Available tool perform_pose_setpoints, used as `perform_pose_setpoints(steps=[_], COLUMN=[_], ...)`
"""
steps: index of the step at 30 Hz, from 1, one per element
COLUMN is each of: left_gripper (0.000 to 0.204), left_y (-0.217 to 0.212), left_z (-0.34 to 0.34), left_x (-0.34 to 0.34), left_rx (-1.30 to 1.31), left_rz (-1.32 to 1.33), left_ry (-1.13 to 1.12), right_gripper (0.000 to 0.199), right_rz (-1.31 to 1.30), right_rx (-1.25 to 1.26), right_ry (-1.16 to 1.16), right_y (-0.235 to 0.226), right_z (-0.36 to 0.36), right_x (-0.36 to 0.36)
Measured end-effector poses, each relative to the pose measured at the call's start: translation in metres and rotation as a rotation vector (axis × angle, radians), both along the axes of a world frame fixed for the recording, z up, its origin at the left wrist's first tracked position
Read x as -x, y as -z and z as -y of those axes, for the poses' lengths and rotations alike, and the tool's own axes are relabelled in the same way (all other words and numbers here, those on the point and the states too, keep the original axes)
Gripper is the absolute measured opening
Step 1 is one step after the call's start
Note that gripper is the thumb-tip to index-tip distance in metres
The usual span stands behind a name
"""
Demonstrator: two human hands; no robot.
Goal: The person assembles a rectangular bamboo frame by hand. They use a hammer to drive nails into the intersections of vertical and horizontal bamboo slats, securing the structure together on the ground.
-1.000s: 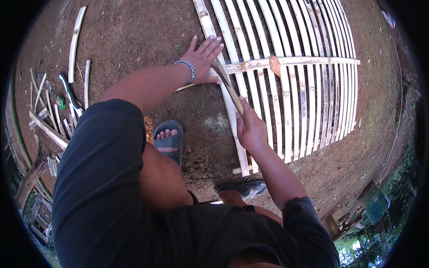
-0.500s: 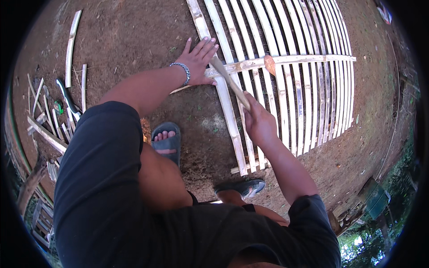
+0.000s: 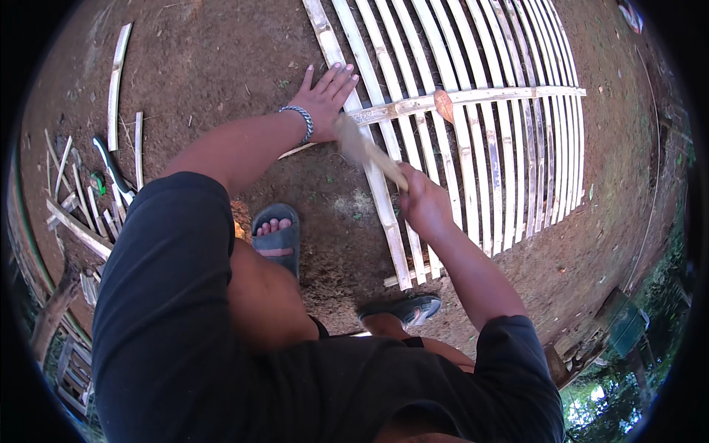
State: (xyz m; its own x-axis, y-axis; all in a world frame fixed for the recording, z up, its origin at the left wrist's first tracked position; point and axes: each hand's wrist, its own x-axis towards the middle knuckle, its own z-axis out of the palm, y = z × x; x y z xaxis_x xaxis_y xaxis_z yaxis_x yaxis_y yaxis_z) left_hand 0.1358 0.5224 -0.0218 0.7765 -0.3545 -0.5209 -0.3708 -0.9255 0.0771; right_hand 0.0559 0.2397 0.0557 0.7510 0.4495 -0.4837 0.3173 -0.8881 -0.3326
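Pale slats, likely split bamboo, form a grid with a crosspiece (image 3: 480,97) running over them. My left hand (image 3: 325,103) lies with fingers spread on the nearest slat (image 3: 319,28), beside the crosspiece's left end. A braided bracelet circles that wrist. My right hand (image 3: 423,196) is closed around the light wooden handle of what looks like a hammer (image 3: 385,164). Its far end is smeared by motion, just right of my left wrist, over the crossing of slat and crosspiece. Whatever lies beneath that blurred end is hidden.
A dry brown leaf (image 3: 444,106) rests on the crosspiece. On the dirt at left lie loose strips (image 3: 119,85), a dark-handled saw (image 3: 111,164) and a pile of offcuts (image 3: 80,221). My sandalled feet (image 3: 277,240) stand close to the grid's near edge.
The tool's far end has swung down and slightly left, toward my left wrist, and is now blurred. My right hand has shifted slightly. The left hand remains on the slat.
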Motion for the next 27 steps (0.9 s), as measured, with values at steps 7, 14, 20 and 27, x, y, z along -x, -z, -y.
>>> perform_pose_setpoints(steps=[7, 14, 20, 27], left_gripper=[0.127, 0.125, 0.12, 0.117], left_y=[-0.005, -0.011, -0.017, -0.022], left_z=[-0.005, 0.0, 0.0, 0.003], left_x=[0.005, 0.001, 0.004, 0.001], left_rx=[0.04, 0.037, 0.007, 0.01], left_rz=[-0.005, -0.059, -0.05, -0.037], left_ry=[-0.035, -0.051, -0.032, -0.025], right_gripper=[0.039, 0.036, 0.043, 0.044], right_rz=[-0.003, -0.21, -0.049, -0.152], right_rx=[-0.119, 0.146, -0.044, 0.158], right_ry=[0.186, 0.239, 0.434, 0.408], right_y=[-0.016, 0.01, 0.008, 0.025], right_z=[-0.01, 0.007, 0.022, 0.007], right_x=[-0.015, -0.001, 0.014, 0.007])
